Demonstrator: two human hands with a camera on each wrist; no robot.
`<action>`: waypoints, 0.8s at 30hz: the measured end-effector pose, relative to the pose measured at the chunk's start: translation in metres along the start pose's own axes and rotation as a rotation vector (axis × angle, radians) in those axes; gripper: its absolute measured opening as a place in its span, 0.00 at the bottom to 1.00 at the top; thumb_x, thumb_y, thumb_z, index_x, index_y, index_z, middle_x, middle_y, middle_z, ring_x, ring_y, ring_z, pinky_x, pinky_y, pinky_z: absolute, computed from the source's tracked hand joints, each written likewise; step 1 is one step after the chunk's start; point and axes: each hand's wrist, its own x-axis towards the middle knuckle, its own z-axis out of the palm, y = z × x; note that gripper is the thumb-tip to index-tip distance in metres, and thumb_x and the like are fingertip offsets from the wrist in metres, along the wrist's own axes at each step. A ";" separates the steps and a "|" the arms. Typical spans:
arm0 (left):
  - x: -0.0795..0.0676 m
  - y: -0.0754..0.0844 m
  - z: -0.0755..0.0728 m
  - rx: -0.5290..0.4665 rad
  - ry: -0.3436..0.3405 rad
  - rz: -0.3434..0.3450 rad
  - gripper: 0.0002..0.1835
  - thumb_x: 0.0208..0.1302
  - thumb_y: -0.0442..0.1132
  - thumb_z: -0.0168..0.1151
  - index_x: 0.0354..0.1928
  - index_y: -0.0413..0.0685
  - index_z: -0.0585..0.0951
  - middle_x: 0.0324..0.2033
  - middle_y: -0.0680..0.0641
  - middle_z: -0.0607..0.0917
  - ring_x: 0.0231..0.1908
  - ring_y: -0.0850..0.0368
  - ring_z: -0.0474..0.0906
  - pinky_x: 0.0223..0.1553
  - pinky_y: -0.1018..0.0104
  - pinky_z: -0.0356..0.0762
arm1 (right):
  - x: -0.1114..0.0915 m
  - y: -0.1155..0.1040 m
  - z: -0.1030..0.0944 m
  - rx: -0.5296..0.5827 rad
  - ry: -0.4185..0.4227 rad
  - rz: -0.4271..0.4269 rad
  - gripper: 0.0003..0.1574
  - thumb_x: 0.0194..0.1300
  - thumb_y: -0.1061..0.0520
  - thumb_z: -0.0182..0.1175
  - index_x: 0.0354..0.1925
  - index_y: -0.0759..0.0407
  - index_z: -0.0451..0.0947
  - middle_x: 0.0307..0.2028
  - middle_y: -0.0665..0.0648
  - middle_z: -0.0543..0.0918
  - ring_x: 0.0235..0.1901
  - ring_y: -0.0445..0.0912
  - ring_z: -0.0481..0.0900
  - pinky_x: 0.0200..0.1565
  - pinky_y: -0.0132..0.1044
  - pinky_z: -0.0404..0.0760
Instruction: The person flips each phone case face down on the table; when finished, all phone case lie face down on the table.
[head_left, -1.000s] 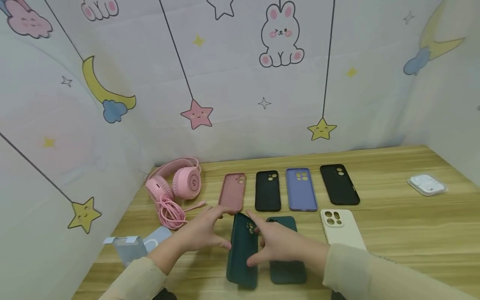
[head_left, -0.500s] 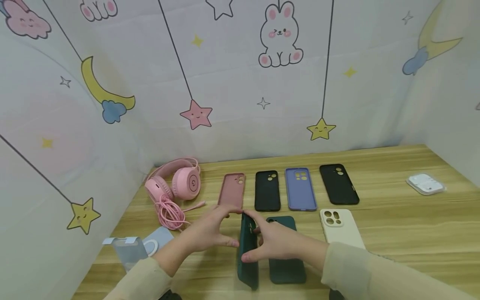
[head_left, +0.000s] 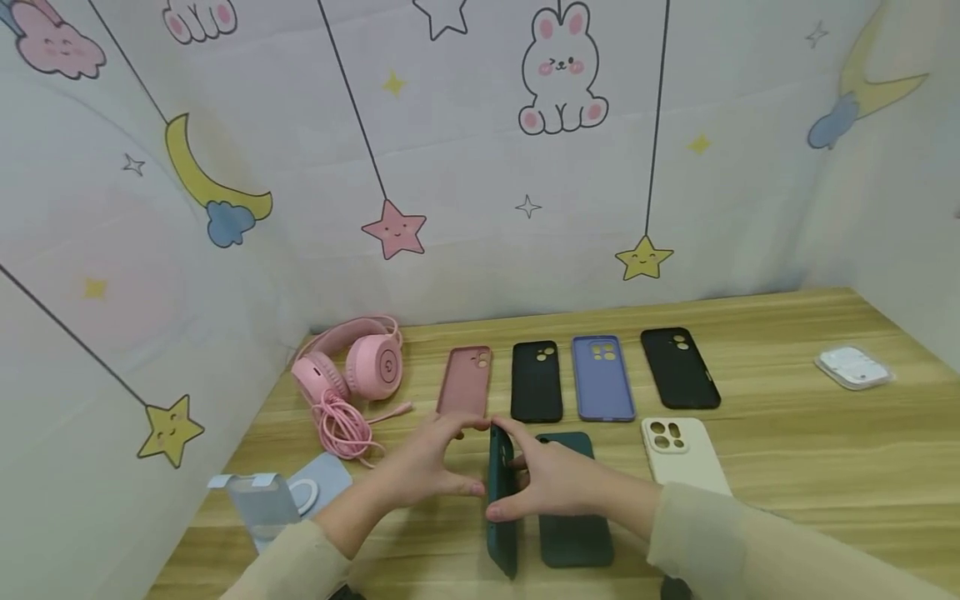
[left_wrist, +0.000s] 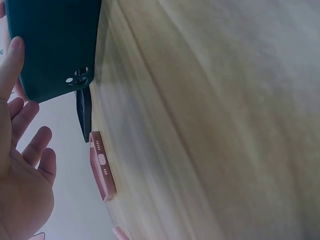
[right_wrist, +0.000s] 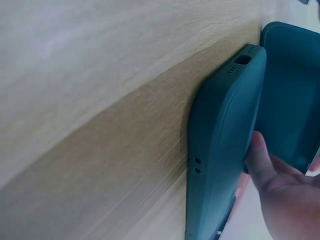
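A dark green phone case (head_left: pixel 495 512) is tipped up on its long edge between both hands. My left hand (head_left: pixel 427 458) has its thumb against the flat face and fingers at the top end, beside the camera holes, as the left wrist view shows; the other fingers are loosely bent. My right hand (head_left: pixel 555 479) pinches the case from the opposite side, thumb (right_wrist: pixel 257 155) at its rim, fingers partly hidden behind it. Beneath the right hand, a second dark green phone case (head_left: pixel 576 537) lies flat on the table.
Along the back lie a pink case (head_left: pixel 465 383), two black cases (head_left: pixel 536 383) and a purple case (head_left: pixel 603 379). A cream case (head_left: pixel 690 458) is at right, beyond it boxed earphones (head_left: pixel 853 367). Pink headphones (head_left: pixel 348 367) and a blue-grey stand (head_left: pixel 262 508) are at left.
The held green case has turned from leaning with its face showing to nearly edge-on, shifting slightly right. My left hand has followed it to the right; the right hand has barely moved.
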 end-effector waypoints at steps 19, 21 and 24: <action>-0.003 -0.008 0.015 -0.041 -0.152 -0.089 0.41 0.48 0.55 0.72 0.63 0.50 0.68 0.59 0.52 0.72 0.55 0.51 0.67 0.55 0.55 0.66 | -0.009 0.009 -0.014 0.176 -0.041 -0.092 0.66 0.52 0.50 0.72 0.72 0.62 0.38 0.37 0.52 0.75 0.36 0.44 0.76 0.40 0.34 0.75; -0.004 -0.008 0.016 -0.039 -0.151 -0.083 0.41 0.47 0.55 0.72 0.63 0.49 0.68 0.59 0.52 0.72 0.54 0.51 0.67 0.55 0.55 0.66 | -0.010 0.009 -0.014 0.226 -0.051 -0.090 0.66 0.52 0.53 0.72 0.72 0.62 0.38 0.37 0.53 0.74 0.37 0.45 0.76 0.39 0.34 0.75; -0.004 -0.008 0.017 -0.037 -0.149 -0.077 0.41 0.47 0.55 0.72 0.63 0.48 0.68 0.58 0.51 0.73 0.53 0.51 0.67 0.55 0.56 0.66 | -0.011 0.010 -0.014 0.275 -0.054 -0.089 0.66 0.52 0.56 0.72 0.72 0.63 0.37 0.37 0.55 0.74 0.36 0.46 0.76 0.38 0.34 0.76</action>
